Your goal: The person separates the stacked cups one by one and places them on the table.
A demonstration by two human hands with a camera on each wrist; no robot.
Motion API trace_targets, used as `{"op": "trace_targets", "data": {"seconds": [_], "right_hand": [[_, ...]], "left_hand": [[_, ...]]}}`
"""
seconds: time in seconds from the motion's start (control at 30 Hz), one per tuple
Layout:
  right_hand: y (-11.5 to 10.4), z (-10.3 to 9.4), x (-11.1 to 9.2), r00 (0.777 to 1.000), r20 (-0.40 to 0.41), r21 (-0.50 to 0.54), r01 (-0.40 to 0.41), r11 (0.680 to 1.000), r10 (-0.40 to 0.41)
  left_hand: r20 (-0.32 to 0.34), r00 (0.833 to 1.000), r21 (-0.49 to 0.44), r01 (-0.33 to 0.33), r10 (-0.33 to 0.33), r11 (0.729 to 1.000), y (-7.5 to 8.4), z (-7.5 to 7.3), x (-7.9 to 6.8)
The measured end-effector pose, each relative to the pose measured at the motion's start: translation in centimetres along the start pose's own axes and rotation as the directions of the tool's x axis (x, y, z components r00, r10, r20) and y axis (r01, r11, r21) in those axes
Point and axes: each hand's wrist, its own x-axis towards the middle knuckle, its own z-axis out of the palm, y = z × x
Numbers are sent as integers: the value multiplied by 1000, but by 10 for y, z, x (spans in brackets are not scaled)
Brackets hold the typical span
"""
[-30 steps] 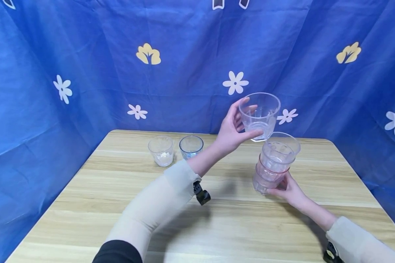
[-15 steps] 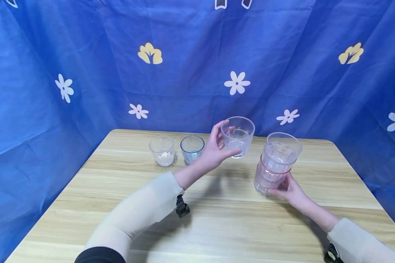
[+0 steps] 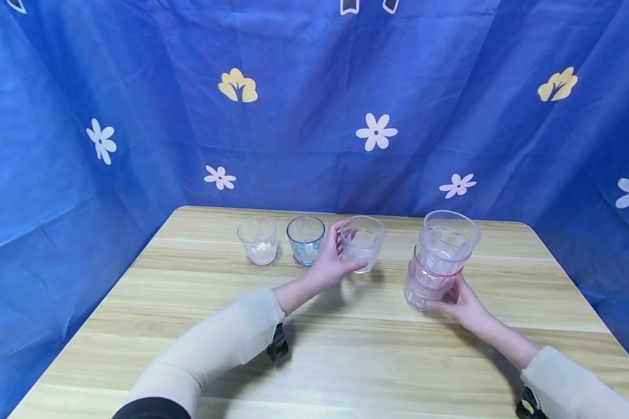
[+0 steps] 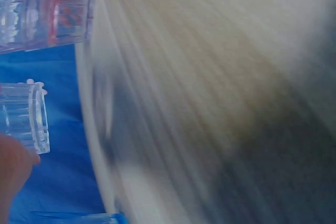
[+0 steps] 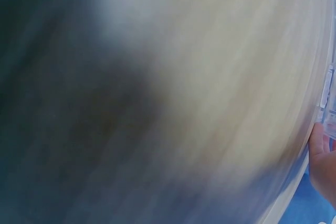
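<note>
My left hand (image 3: 329, 262) grips a clear cup (image 3: 366, 241) by its side, thumb low at the front and fingers behind; the cup is upright, close over the back half of the table. In the left wrist view that clear cup (image 4: 23, 116) shows a gap between its base and the tabletop. My right hand (image 3: 462, 302) holds the lower part of a stack of nested clear cups (image 3: 440, 256), one with a red rim. To the left of my left hand, a blue-rimmed cup (image 3: 305, 241) and another clear cup (image 3: 258, 241) stand upright side by side.
The wooden table (image 3: 346, 361) ends at a rounded back edge. Behind it hangs a blue curtain (image 3: 293, 116) with white flowers and yellow trees, which also closes off both sides.
My left hand has carried the clear cup left and down, from above the stack to close over the table beside the blue-rimmed cup. My right hand and the stack have stayed in place.
</note>
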Motion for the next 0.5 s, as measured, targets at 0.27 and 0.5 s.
{"op": "trace_targets", "data": {"seconds": [0.27,0.5], "right_hand": [[0,0,1,1000,6,-8,-4,1000,4],[-1,0,0,1000,7,-5,-10,1000,10]], "left_hand": [[19,998,70,59,-60,996,-16,-2,4],[2,994,121,107,-108,987,-27,-5,12]]}}
